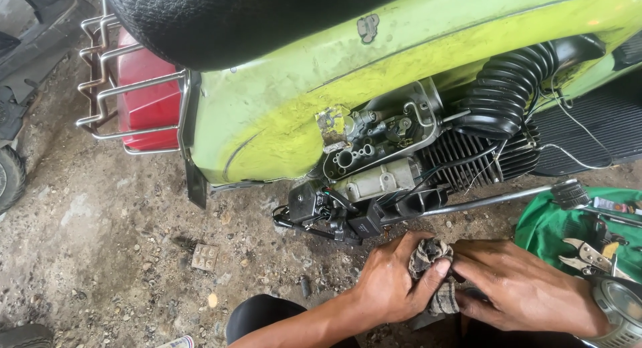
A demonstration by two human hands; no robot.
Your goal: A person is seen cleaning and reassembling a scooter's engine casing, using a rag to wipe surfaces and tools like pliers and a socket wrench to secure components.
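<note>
My left hand (394,278) and my right hand (521,288) meet low in the view, both closed around a dirty patterned rag (431,254). A dark part under the rag is mostly hidden. Just above my hands sits the exposed engine (394,154) of a lime-green scooter (267,114), with finned cylinder (468,161) and a black ribbed hose (508,87).
A kick-start lever (495,199) juts right from the engine. A green cloth (555,224) at right holds pliers (588,254) and other tools. The red tail light (144,100) sits behind a chrome rack (107,87). A small ridged block (204,256) lies on the gritty concrete floor. My knee (267,314) shows below.
</note>
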